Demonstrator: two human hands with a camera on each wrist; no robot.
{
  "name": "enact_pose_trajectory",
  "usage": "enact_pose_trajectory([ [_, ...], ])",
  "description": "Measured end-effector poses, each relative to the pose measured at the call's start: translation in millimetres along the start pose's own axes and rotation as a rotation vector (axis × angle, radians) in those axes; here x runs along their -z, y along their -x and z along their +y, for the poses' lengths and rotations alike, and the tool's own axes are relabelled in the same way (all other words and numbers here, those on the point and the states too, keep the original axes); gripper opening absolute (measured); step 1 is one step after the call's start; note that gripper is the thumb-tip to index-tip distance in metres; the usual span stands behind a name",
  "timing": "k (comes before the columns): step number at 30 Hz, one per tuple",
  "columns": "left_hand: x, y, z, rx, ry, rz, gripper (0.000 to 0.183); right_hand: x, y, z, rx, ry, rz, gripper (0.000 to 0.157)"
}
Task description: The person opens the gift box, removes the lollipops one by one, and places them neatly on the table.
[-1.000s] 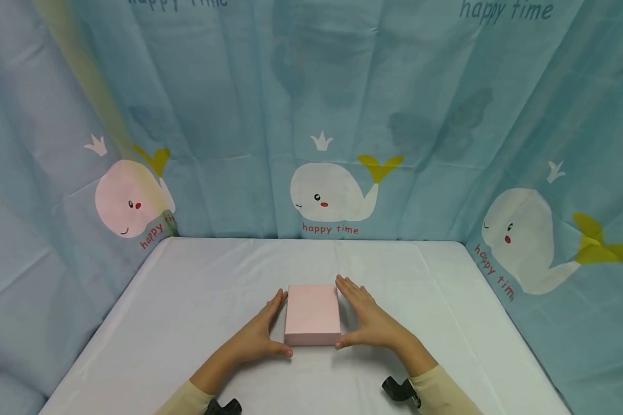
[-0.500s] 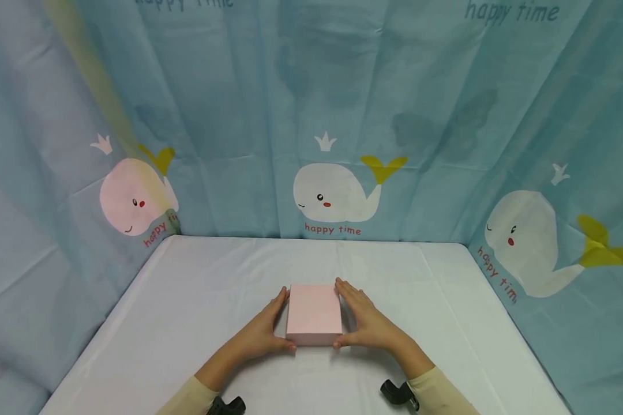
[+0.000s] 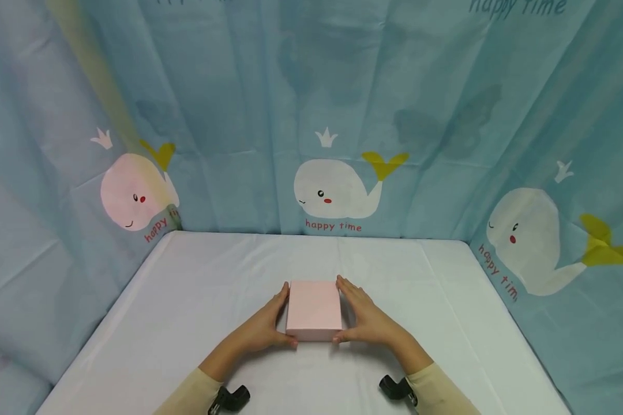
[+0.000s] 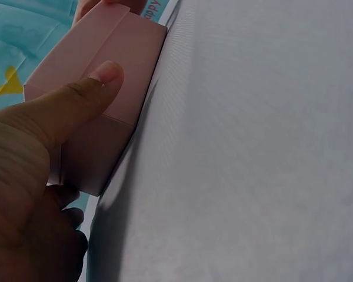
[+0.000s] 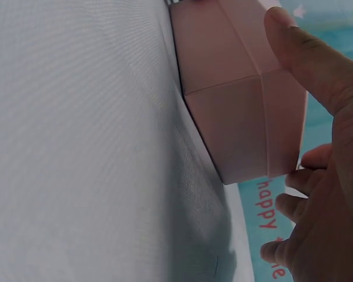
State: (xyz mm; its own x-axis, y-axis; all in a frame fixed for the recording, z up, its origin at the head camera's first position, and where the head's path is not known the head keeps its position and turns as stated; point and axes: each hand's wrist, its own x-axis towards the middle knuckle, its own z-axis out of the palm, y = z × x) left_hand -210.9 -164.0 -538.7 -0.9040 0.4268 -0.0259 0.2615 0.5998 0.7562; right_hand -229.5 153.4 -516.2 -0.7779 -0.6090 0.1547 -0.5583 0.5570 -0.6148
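Observation:
A square pale pink box (image 3: 314, 306) with a lid lies flat on the white table. My left hand (image 3: 259, 328) holds its left side, the thumb (image 4: 109, 73) across the front face and the fingertips at the far left corner. On the opposite side my right hand (image 3: 371, 323) holds it too, with the thumb (image 5: 282, 23) against the lid at the front and fingertips at the far right edge. In the right wrist view a lid seam runs along the pink box (image 5: 223, 117). The box's underside and inside are hidden.
The white-covered table (image 3: 228, 265) reaches back to a blue curtain (image 3: 228, 190) printed with whales, which also hangs along both sides. Black wrist mounts (image 3: 231, 397) sit on the sleeves.
Both hands have closed in on the box, the left hand moving slightly right and its thumb coming onto the front face. The box stays in place; the head view shifts a little.

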Motion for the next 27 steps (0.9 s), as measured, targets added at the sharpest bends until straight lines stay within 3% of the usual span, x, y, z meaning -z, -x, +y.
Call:
enact_pose_trajectory([
  [13, 2.2, -3.1, 1.0, -0.027, 0.001, 0.012, 0.149, 1.9, -2.0, 2.1, -0.053, -0.050, -0.011, 0.137],
  [27, -0.3, -3.9, -5.5, -0.048, -0.020, 0.035, 0.150, 0.2, -2.6, 3.0, -0.006, -0.021, 0.015, 0.132],
])
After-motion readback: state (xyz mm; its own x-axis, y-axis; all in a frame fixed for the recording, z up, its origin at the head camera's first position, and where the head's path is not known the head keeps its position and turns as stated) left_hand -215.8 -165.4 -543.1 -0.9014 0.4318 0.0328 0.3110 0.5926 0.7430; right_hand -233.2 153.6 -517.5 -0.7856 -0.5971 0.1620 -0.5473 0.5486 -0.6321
